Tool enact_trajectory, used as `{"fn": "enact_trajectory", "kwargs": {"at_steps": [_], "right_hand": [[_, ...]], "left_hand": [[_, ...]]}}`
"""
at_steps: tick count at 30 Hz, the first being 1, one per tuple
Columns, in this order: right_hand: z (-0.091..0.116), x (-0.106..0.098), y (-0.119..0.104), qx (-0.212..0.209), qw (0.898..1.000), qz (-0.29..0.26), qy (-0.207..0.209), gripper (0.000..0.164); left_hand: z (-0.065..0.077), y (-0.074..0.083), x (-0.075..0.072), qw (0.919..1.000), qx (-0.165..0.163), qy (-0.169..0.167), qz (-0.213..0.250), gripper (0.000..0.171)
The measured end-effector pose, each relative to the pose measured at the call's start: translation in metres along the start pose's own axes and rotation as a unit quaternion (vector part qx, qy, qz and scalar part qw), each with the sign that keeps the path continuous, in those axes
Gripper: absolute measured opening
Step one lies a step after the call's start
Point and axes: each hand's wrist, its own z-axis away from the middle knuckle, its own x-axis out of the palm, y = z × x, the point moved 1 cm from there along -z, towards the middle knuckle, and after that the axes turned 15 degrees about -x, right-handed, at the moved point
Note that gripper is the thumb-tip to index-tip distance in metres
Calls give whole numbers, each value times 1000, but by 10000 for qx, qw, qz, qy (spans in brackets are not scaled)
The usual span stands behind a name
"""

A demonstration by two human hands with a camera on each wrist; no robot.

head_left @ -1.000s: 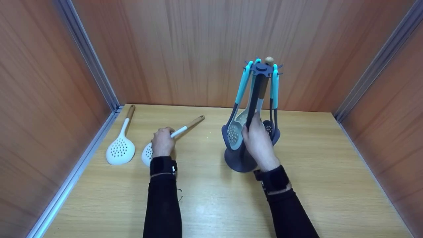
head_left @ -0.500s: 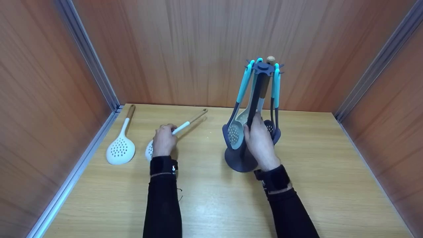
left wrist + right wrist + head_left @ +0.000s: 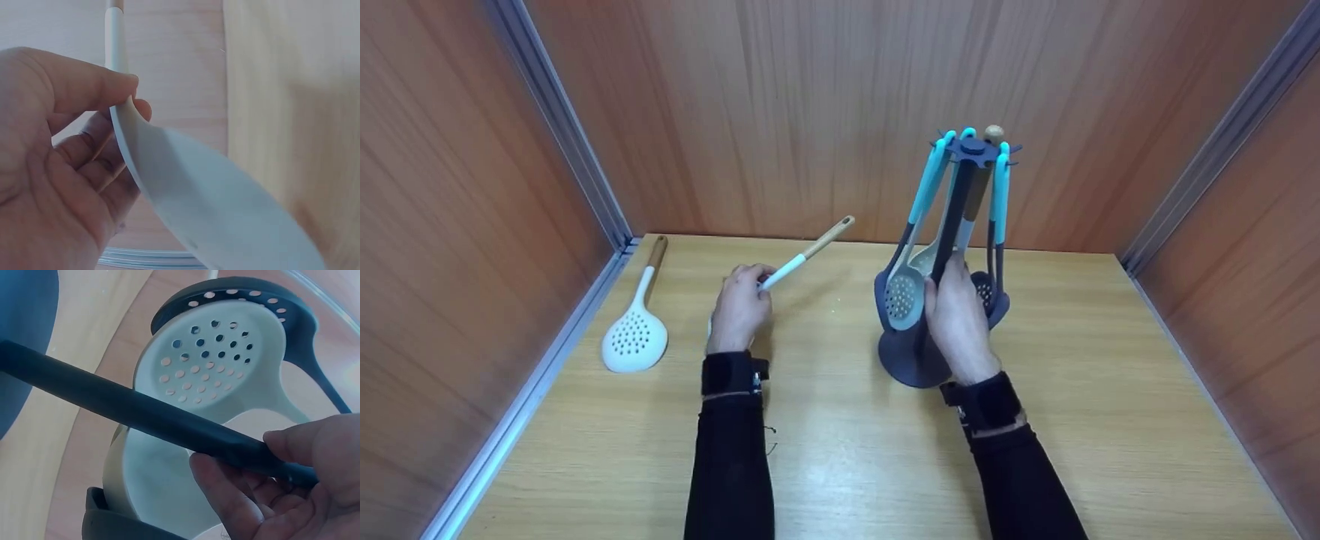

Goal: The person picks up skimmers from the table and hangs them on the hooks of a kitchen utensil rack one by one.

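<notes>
My left hand (image 3: pixel 739 309) pinches a white skimmer (image 3: pixel 784 272) at its neck, between thumb and fingers. Its wooden-ended handle slants up to the right, and the hand hides most of the head from above. The left wrist view shows the wide, shallow head (image 3: pixel 219 191) tilting downward. On the right, my right hand (image 3: pixel 960 322) grips the dark pole (image 3: pixel 140 413) of a round-based utensil stand (image 3: pixel 911 365). Around that pole hang several utensils, among them a pale perforated spoon (image 3: pixel 208 360) and dark tools with turquoise handles (image 3: pixel 1001 187).
A second white skimmer (image 3: pixel 634 339) with a wooden handle lies flat on the table (image 3: pixel 832 450) at the left. Wood-grain panels close in the back (image 3: pixel 810 112) and both sides, with metal rails (image 3: pixel 577 127) along the corners.
The left hand has raised the skimmer off the table and moved it slightly forward and right, its handle end rising. The right hand and the stand have shifted a little to the right.
</notes>
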Motion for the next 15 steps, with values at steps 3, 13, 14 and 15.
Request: {"fn": "enact_trajectory", "kwargs": {"at_steps": [3, 13, 14, 15], "right_hand": [[0, -4, 7, 90, 9999, 47, 78, 50], [-1, -11, 22, 128, 9987, 197, 463, 50], [-1, -11, 22, 108, 9987, 214, 460, 50], [-1, -11, 22, 94, 9986, 229, 458, 50]], "left_hand": [[3, 7, -3, 9998, 186, 13, 96, 39], [12, 28, -9, 9968, 714, 120, 344, 32], [13, 30, -10, 9965, 747, 131, 358, 31], [13, 32, -10, 9963, 765, 138, 370, 31]]}}
